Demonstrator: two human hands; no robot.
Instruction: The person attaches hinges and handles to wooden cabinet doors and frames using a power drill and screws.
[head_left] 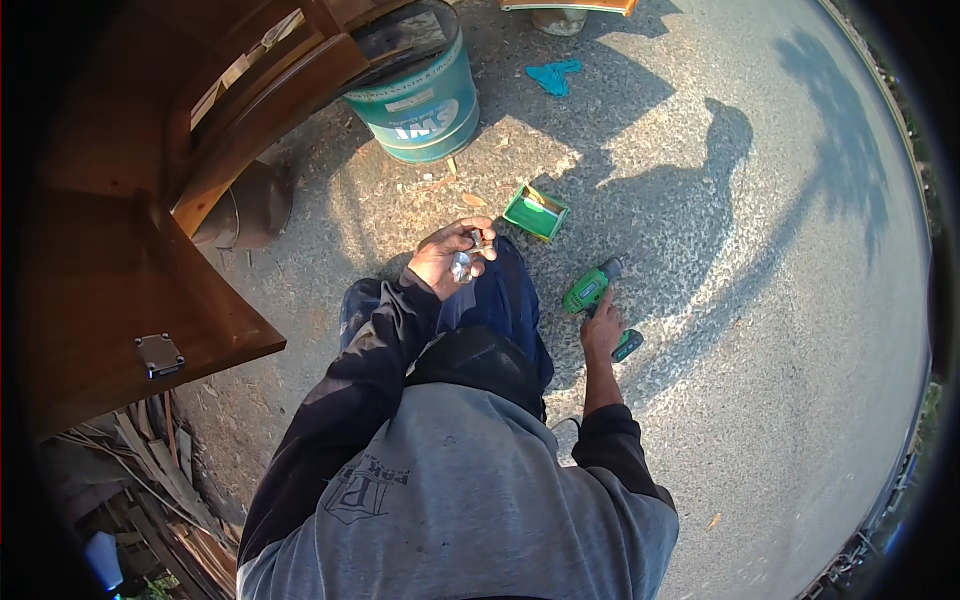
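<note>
My left hand (447, 258) is closed around small shiny metal pieces (461, 266), held above my knees; their exact kind is too small to tell. Down to the right, my right hand (602, 328) grips the handle of a green cordless drill (588, 290). The drill is low over the pavement, its chuck pointing away and to the right. Beyond my knees sits a small open green box (536, 212) with a whitish piece in it. At the left, a square metal plate (160, 355) with studs at its corners lies on a brown wooden panel (90, 300).
A teal drum (420, 105) stands ahead, partly under the brown wooden furniture (275, 90). A blue cloth (553, 77) lies on the pavement farther off. Scrap wood strips (170, 480) are piled at lower left. Another wooden piece (570, 5) shows at the top edge.
</note>
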